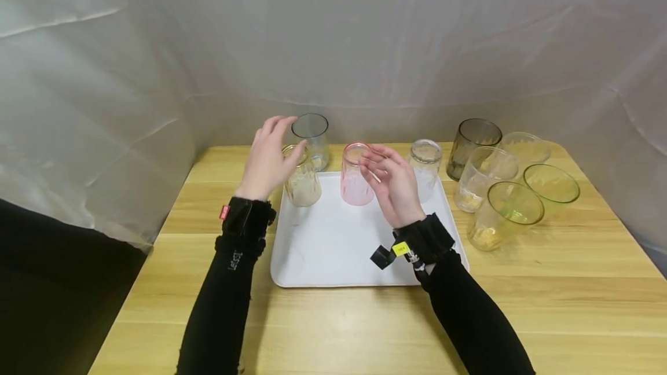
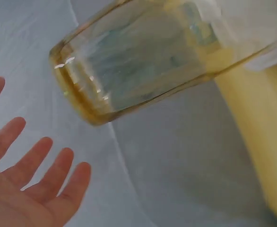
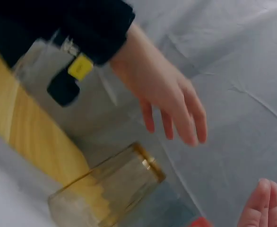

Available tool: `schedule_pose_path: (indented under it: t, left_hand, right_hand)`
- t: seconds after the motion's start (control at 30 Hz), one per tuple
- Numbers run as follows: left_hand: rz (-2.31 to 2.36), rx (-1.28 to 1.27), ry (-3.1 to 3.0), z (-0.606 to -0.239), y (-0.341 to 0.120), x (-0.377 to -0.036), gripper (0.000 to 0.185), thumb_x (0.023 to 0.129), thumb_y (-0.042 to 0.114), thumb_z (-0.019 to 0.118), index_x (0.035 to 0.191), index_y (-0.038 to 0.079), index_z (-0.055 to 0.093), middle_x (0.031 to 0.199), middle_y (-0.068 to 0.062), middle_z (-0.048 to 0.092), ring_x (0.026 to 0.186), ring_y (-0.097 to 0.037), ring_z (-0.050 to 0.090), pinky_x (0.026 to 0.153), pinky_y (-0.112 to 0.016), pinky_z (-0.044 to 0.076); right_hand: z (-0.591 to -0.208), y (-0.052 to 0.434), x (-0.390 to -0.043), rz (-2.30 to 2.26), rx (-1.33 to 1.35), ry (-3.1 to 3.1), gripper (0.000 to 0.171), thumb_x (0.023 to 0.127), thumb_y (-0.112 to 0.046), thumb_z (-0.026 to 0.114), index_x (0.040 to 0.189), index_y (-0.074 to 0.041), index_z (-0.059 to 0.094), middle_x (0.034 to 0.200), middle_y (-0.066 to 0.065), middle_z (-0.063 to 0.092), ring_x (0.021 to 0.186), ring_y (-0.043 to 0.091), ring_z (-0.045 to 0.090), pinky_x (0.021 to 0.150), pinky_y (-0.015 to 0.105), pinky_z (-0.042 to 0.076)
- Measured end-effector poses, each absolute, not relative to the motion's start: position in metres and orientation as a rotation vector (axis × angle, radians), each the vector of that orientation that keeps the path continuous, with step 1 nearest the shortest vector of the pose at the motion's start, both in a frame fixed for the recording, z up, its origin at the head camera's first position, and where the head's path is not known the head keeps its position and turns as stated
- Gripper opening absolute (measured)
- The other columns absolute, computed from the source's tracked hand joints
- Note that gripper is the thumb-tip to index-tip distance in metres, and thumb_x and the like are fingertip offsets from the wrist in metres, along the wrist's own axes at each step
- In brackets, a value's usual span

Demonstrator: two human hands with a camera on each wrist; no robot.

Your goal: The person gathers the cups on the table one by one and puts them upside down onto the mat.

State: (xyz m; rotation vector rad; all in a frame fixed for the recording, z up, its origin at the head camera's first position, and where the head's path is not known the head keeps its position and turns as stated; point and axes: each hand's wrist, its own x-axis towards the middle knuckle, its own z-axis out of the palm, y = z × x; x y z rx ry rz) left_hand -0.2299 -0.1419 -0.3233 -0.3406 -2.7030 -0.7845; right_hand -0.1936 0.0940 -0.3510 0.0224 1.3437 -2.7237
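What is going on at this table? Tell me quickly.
A person is working with glasses on a white tray. Three stand upside down on it: a yellowish glass, a pink glass and a clear glass. The left hand and right hand are open, holding nothing. More glasses stand upright to the right.

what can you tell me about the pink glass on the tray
The pink glass is a clear, rose-tinted tumbler that looks like glass. It seems to stand upside down, base up, on the back part of the white tray, between two pale glasses. The right hand is just beside it with relaxed fingers; whether they touch it cannot be told.
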Motion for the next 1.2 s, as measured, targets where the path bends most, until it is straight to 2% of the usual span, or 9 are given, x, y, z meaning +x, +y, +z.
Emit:
schedule_pose_path:
  t: [0.23,0.43,0.53,0.67,0.77,0.9,1.2]
  left_hand:
    - [-0.607,-0.443,-2.887,-0.291,-0.13,-0.257,0.065,0.098,0.042,0.06,0.154,0.016,0.04,0.16,-0.015,0.036,0.144,-0.04,0.038,0.118,-0.055,0.037]
    - [-0.514,-0.41,-3.082,-0.284,-0.126,-0.286,0.072,0.096,0.049,0.058,0.157,0.019,0.035,0.163,-0.014,0.031,0.146,-0.041,0.034,0.117,-0.058,0.037]
    - [-0.471,-0.36,-3.178,-0.287,-0.124,-0.299,0.075,0.096,0.052,0.057,0.159,0.021,0.03,0.166,-0.014,0.026,0.149,-0.043,0.03,0.117,-0.059,0.037]
    - [-0.43,-0.306,-3.259,-0.29,-0.117,-0.309,0.078,0.095,0.055,0.058,0.16,0.023,0.027,0.167,-0.015,0.022,0.15,-0.046,0.028,0.117,-0.06,0.036]
    - [-0.41,-0.296,-3.317,-0.289,-0.111,-0.314,0.079,0.095,0.055,0.059,0.16,0.026,0.025,0.167,-0.015,0.019,0.15,-0.047,0.025,0.118,-0.061,0.034]
    - [-0.3,-0.304,-3.412,-0.286,-0.105,-0.318,0.078,0.096,0.055,0.058,0.161,0.029,0.023,0.17,-0.014,0.013,0.154,-0.045,0.021,0.121,-0.061,0.029]
    - [-0.192,-0.391,-3.497,-0.28,-0.111,-0.317,0.068,0.1,0.041,0.059,0.159,0.022,0.031,0.171,-0.015,0.012,0.157,-0.037,0.019,0.125,-0.056,0.025]
  right_hand:
    - [-0.338,0.087,-0.201,-2.743,0.04,1.27,0.028,0.1,0.002,0.036,0.112,-0.013,0.056,0.106,0.003,0.065,0.1,0.017,0.061,0.091,0.021,0.053]
    - [-0.336,0.076,-0.209,-2.743,0.107,1.286,0.026,0.099,0.002,0.039,0.109,-0.013,0.057,0.104,0.003,0.065,0.101,0.018,0.061,0.089,0.021,0.053]
    - [-0.339,0.074,-0.211,-2.722,0.133,1.318,0.025,0.098,0.003,0.04,0.111,-0.011,0.057,0.105,0.003,0.064,0.1,0.017,0.062,0.091,0.023,0.052]
    - [-0.345,0.073,-0.211,-2.675,0.133,1.383,0.024,0.101,0.0,0.042,0.12,-0.006,0.055,0.105,0.003,0.065,0.099,0.016,0.064,0.095,0.025,0.053]
    - [-0.348,0.073,-0.21,-2.657,0.11,1.427,0.025,0.102,-0.001,0.043,0.125,-0.003,0.054,0.105,0.003,0.066,0.099,0.016,0.065,0.096,0.025,0.055]
    - [-0.348,0.071,-0.206,-2.667,0.068,1.456,0.025,0.101,0.001,0.043,0.122,-0.003,0.055,0.102,0.003,0.068,0.096,0.015,0.067,0.093,0.025,0.056]
    - [-0.349,0.069,-0.2,-2.688,-0.02,1.485,0.023,0.098,0.003,0.043,0.115,-0.005,0.057,0.097,0.0,0.07,0.09,0.012,0.069,0.085,0.023,0.057]
